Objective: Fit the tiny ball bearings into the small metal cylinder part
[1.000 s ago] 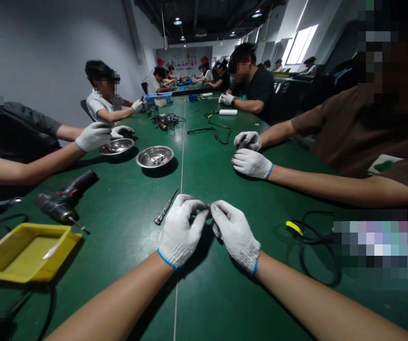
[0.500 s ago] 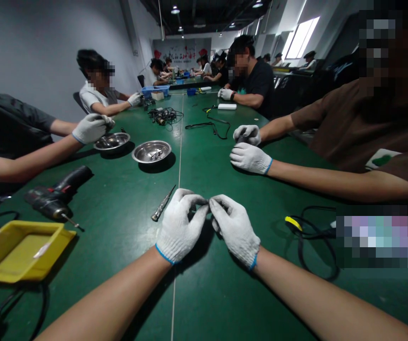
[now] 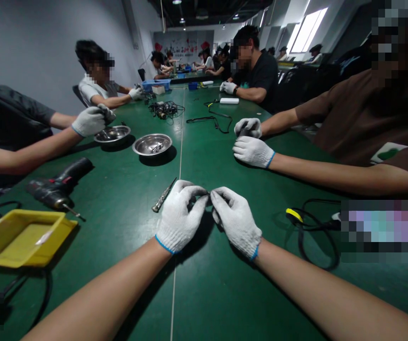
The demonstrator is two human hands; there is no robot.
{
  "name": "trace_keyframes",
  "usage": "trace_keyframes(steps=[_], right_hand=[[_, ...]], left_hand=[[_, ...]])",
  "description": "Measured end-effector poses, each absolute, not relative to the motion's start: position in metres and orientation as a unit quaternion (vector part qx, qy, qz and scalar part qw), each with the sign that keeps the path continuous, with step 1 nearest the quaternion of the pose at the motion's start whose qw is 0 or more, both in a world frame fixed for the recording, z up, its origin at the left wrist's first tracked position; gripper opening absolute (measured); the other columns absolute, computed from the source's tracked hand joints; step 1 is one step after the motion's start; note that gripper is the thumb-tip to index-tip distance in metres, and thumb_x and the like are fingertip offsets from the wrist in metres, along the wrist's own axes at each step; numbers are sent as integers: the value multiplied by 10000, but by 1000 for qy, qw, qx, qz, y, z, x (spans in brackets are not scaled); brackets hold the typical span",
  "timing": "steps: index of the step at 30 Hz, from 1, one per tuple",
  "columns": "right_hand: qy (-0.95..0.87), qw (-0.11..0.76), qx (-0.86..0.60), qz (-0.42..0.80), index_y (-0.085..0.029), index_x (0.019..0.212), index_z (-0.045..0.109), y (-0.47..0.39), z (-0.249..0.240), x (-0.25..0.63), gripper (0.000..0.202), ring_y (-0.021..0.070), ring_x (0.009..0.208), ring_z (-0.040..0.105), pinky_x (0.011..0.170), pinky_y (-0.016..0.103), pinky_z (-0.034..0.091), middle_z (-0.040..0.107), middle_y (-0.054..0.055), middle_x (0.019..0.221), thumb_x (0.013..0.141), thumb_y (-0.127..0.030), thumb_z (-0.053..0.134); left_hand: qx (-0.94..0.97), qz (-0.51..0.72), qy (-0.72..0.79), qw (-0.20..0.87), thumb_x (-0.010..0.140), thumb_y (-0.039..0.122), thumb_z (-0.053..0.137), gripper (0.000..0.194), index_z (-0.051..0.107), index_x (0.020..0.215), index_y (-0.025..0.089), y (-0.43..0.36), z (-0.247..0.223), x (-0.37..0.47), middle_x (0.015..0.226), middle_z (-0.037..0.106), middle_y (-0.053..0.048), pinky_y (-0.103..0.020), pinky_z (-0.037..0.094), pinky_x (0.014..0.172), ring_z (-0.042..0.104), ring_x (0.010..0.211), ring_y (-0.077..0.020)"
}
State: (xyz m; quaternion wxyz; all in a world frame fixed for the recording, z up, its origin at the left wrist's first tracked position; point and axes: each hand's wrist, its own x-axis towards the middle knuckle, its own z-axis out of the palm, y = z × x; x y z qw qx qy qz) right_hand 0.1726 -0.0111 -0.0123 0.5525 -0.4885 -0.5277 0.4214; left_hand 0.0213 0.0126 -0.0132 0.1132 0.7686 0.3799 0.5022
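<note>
Both my hands wear white knitted gloves with blue cuffs and meet fingertip to fingertip above the green table (image 3: 204, 293). My left hand (image 3: 182, 215) is closed in a pinch, thumb against fingers. Facing it, my right hand (image 3: 235, 219) pinches too, its tips touching or nearly touching the left ones. Something small and dark seems to be between the fingertips, too small to make out. A slim metal screwdriver (image 3: 162, 199) lies just left of my left hand.
Left are a yellow tray (image 3: 22, 237), a cordless drill (image 3: 57, 189) and a metal bowl (image 3: 152, 145) with small parts. At right lies a black cable (image 3: 301, 241) with a yellow tag. Co-workers' gloved hands (image 3: 252, 151) rest on both sides.
The whole view has tilted slightly, so the table and objects appear a little higher. My hands keep the same pinching pose.
</note>
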Motion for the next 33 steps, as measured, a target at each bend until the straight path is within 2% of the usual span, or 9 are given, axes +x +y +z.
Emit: trace_keyframes(steps=[10,16,23,33], right_hand=[[-518,548,-502,424,-217,805,618,-12,-12,174,445,104,413,388,412,251,306,478,-74,501,912,-647,652],[-529,545,-500,417,-217,803,625,-12,-12,174,450,121,439,412,428,256,324,477,-65,498,917,-652,641],[-531,538,-509,410,-228,810,624,-11,-15,173,381,130,442,389,434,265,304,465,-65,476,935,-587,630],[-518,544,-504,426,-214,799,646,-10,-14,173,452,129,457,416,436,256,330,472,-60,500,914,-651,649]], left_hand=[[778,494,373,104,977,198,687,63,745,999,187,11,-13,20,966,675,-42,-315,607,803,695,870,-176],[777,494,376,103,975,190,687,70,745,1013,192,10,-14,19,973,675,-42,-309,604,797,694,874,-172],[780,489,375,108,979,185,683,94,758,1036,190,9,-13,19,980,681,-45,-313,608,826,699,893,-178],[774,495,378,117,975,192,686,73,752,1004,202,10,-12,20,961,678,-40,-317,612,811,698,877,-179]])
